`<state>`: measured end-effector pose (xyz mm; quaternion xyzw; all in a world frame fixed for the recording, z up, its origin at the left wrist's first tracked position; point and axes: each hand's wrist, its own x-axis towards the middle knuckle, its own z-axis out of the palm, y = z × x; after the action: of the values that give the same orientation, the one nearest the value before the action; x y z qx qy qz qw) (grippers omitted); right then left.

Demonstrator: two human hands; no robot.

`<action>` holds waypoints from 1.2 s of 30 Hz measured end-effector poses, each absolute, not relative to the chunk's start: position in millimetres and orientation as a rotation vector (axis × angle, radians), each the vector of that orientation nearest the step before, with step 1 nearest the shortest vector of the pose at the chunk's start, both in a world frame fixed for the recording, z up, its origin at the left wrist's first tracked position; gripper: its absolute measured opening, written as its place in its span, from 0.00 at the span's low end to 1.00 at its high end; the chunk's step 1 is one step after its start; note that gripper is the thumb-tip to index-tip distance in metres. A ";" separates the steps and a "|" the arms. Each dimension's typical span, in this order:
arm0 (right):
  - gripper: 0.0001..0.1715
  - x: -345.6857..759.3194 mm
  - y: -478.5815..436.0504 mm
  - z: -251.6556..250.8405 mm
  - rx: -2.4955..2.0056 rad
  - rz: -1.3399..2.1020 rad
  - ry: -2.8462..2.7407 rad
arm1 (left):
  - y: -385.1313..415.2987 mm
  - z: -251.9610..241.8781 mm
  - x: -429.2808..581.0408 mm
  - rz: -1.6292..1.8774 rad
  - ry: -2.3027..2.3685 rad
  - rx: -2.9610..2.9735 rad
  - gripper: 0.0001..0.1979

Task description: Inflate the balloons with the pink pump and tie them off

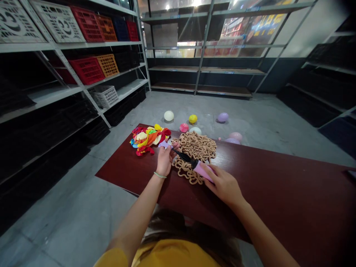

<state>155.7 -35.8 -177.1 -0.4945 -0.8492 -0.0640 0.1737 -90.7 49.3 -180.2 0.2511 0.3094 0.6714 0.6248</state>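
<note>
My right hand (226, 186) is wrapped around the pink body of a hand balloon pump (203, 170). The pump's black tapered end points up and left, toward my left hand (164, 162). Pinched in the fingers of that hand is a limp light-purple balloon (164, 144), at the tip of the pump; I cannot tell how far its neck is over the nozzle. Beyond my left hand lies a pile of flat balloons (148, 138) in red, yellow, orange, cream and blue. A heap of tan, rope-like loops (198, 144) lies behind and under the pump.
Everything lies on a dark red-brown table (264, 174). Several inflated balloons, among them a white balloon (168, 115) and a purple balloon (223, 117), are on the grey floor past its far edge. A shelving rack (111, 74) with plastic crates stands left; another rack (205, 68) stands behind.
</note>
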 end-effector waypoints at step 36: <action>0.41 141.9 -85.7 -144.8 -1.420 0.312 -2.102 | 65.2 -50.1 -56.8 1.834 0.622 0.494 0.14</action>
<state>141.9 -85.7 -144.8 -0.5319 -0.7874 0.1170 0.2890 -56.8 65.2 -50.1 0.2078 0.2616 0.7718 0.5410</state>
